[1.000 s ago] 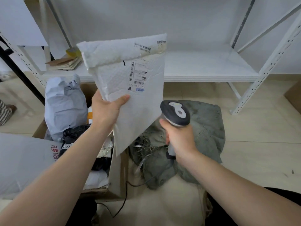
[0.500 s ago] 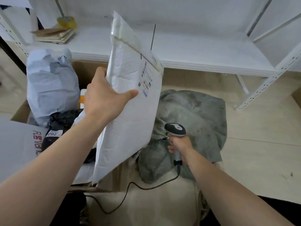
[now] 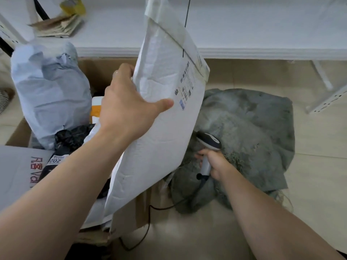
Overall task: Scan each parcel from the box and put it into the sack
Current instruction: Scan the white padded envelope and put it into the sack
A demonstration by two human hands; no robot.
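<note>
Lowered since a second ago, scanner (image 3: 208,147) (right hand (image 3: 216,164) gripping) nears grey sack (image 3: 249,132); left hand (image 3: 129,107) pinches white parcel (image 3: 161,113), unbagged; box (image 3: 131,212) remains stocked.

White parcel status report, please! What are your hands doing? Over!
Left hand grips white parcel, held above box. Right hand holds scanner low by grey sack. Sack's opening not visible.
</note>
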